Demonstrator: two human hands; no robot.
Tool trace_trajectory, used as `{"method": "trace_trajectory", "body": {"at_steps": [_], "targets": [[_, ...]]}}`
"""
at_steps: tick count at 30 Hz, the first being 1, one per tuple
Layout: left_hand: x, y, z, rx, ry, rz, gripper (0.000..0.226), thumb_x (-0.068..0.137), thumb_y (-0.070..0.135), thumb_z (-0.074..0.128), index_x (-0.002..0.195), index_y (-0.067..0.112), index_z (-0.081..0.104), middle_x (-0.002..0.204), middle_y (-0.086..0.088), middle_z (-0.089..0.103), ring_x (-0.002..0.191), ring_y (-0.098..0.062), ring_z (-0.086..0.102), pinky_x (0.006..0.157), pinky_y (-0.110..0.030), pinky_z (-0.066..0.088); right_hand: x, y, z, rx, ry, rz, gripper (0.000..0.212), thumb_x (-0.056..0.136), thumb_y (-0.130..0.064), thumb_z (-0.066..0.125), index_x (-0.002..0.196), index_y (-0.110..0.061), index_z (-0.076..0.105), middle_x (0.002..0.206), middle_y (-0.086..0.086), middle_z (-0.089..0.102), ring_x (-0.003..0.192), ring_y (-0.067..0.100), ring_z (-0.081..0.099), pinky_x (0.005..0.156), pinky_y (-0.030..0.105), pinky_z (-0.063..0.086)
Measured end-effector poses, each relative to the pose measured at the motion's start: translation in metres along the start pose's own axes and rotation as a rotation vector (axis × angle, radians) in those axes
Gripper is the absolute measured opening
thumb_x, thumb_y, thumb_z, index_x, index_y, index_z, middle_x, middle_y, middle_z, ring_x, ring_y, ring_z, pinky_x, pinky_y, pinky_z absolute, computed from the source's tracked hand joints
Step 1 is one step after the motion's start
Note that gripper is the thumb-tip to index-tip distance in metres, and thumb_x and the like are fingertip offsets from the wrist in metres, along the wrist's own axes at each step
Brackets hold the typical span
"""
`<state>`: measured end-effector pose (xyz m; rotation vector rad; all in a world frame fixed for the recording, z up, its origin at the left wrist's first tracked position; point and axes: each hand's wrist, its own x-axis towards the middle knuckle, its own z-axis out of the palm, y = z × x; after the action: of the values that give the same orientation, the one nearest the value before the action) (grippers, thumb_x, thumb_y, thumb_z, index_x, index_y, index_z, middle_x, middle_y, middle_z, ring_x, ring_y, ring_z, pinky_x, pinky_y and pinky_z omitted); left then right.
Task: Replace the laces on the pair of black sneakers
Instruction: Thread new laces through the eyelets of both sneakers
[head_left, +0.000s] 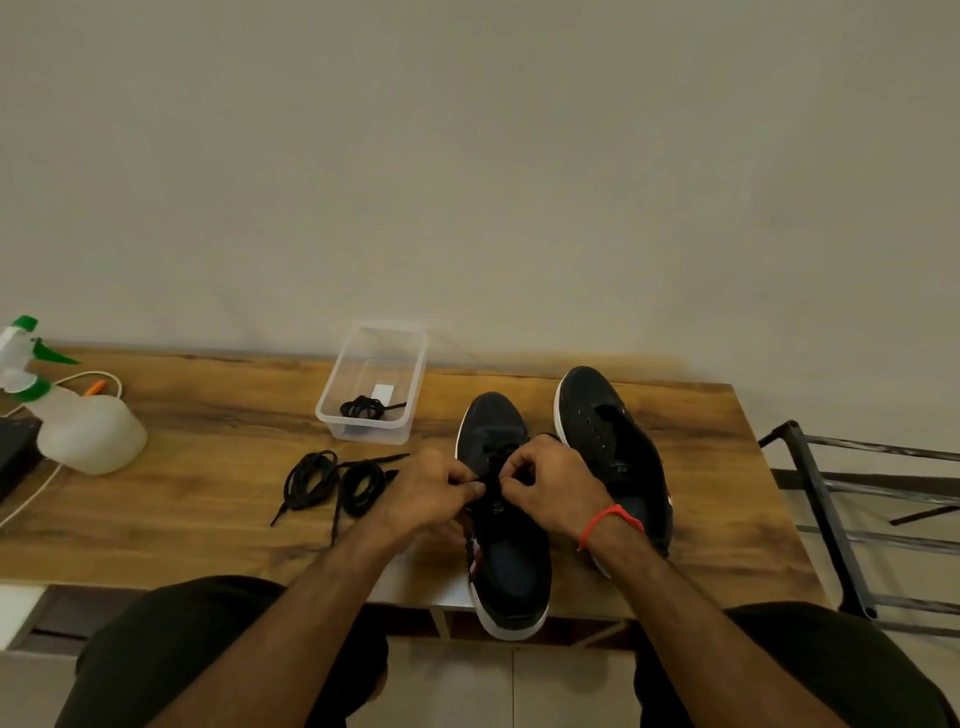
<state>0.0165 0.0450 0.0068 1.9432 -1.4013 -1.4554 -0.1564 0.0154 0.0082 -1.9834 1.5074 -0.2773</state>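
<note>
Two black sneakers with white soles stand on the wooden table (208, 415), toes pointing away. The left sneaker (506, 561) has a black lace (491, 480) through its eyelets. My left hand (428, 491) and my right hand (553, 483) meet over its tongue, each pinching that lace. The right sneaker (605, 431) has bare eyelets and no lace. Two loose coils of black lace (332, 480) lie on the table left of my hands. Another bundled black lace (366, 406) lies inside a clear plastic tub (332, 410).
A white spray bottle with green trigger (78, 415) stands at the table's left, beside a dark object (15, 452) and a white cable (31, 499). A black metal rack (831, 519) stands right of the table. The left sneaker's heel overhangs the front edge.
</note>
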Motion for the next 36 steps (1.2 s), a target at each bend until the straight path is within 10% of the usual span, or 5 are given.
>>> {"method": "trace_trajectory", "body": {"at_steps": [7,22,29,33,36], "targets": [[0.003,-0.003,-0.002,-0.117,-0.038,-0.049,0.015,0.101,0.012,0.060,0.111,0.010,0.072,0.099,-0.010,0.074,0.079,-0.017,0.076,0.065,-0.031,0.063,0.002,0.000,0.009,-0.047,-0.025,-0.004,0.013,0.091,-0.033,0.068,0.081,-0.038,0.061,0.115,-0.009,0.051,0.113,0.012,0.048,0.096,0.037,0.050],[-0.001,-0.002,-0.011,-0.165,-0.076,-0.052,0.013,0.100,0.017,0.061,0.108,0.014,0.071,0.105,-0.007,0.073,0.085,-0.018,0.077,0.072,-0.039,0.064,0.006,0.004,0.020,0.025,0.021,0.000,0.009,0.087,-0.034,0.073,0.083,-0.038,0.066,0.113,-0.008,0.055,0.114,0.016,0.051,0.097,0.041,0.051],[-0.009,0.005,-0.027,-0.072,0.115,-0.029,0.010,0.101,0.026,0.060,0.100,0.019,0.067,0.105,-0.004,0.071,0.091,-0.018,0.072,0.066,-0.033,0.061,-0.001,0.001,0.011,-0.105,-0.097,-0.088,0.038,0.090,-0.035,0.062,0.126,-0.041,0.050,0.118,-0.005,0.044,0.119,0.023,0.040,0.104,0.045,0.040],[-0.007,0.015,-0.047,-0.849,0.245,0.084,0.023,0.109,0.021,0.042,0.104,0.008,0.059,0.094,-0.009,0.076,0.088,-0.024,0.075,0.086,-0.043,0.060,-0.004,-0.001,0.009,-0.223,-0.086,-0.094,0.032,0.093,-0.045,0.052,0.124,-0.041,0.052,0.123,-0.001,0.042,0.121,0.025,0.037,0.106,0.045,0.037],[-0.008,0.016,-0.070,-1.444,0.334,0.224,0.024,0.110,0.025,0.037,0.092,0.014,0.050,0.060,0.006,0.048,0.050,-0.007,0.046,0.056,-0.022,0.051,-0.004,-0.004,0.009,-0.232,-0.055,-0.101,0.028,0.094,-0.051,0.045,0.118,-0.039,0.055,0.119,-0.002,0.044,0.116,0.024,0.039,0.103,0.043,0.038]]}}
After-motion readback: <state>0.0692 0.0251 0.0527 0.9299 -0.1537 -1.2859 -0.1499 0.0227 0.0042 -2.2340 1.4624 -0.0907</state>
